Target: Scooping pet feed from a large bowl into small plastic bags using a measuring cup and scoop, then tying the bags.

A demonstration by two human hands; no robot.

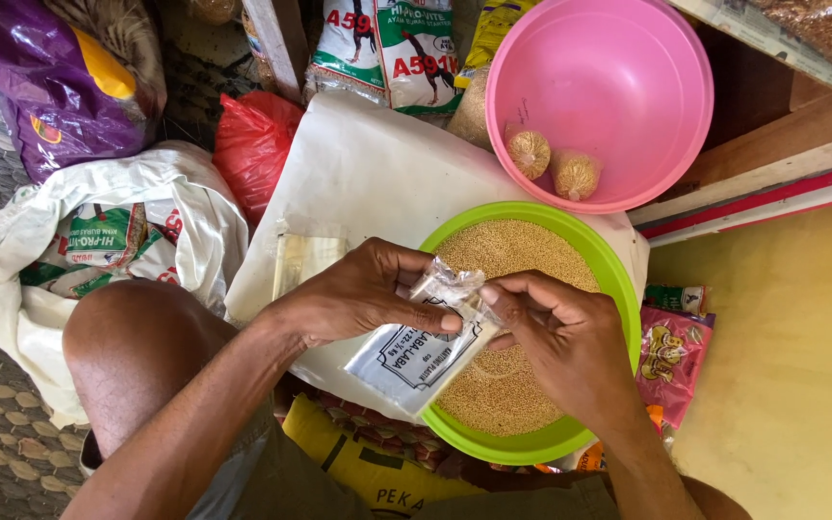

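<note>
- Left hand (353,294) sits at the middle of the view, fingers curled and pinched together on the top edge of a small clear plastic bag (447,287), thumb tip pressed against the crinkled film.
- Right hand (560,337) comes in from four o'clock, thumb and forefinger closed on the same bag at its three o'clock side; the two hands nearly touch across the bag mouth.
- Whether the bag mouth is parted between the fingers, I cannot tell; the film is bunched up.
- Under the bag, a flat pack of clear bags with a printed label (406,358) runs down toward seven o'clock, resting across both the left fingers and the bowl edge.
- Green bowl (618,279) lies right beneath the hands, filled with fine yellow grain (507,246); the right hand hovers over it.
- At twelve o'clock from the green bowl, a pink bowl (647,96) is tilted up, with two small filled grain packets (553,164) lying at its bottom.
- A white sack (358,164) spreads under both bowls.
- At ten o'clock, a red plastic bag (252,144); farther out, a purple bag (50,87).
- At nine o'clock, an open printed feed sack (98,241), beside the person's bare knee (137,337).
- A pink snack packet (671,356) peeks out at three o'clock, just beside the green bowl.
</note>
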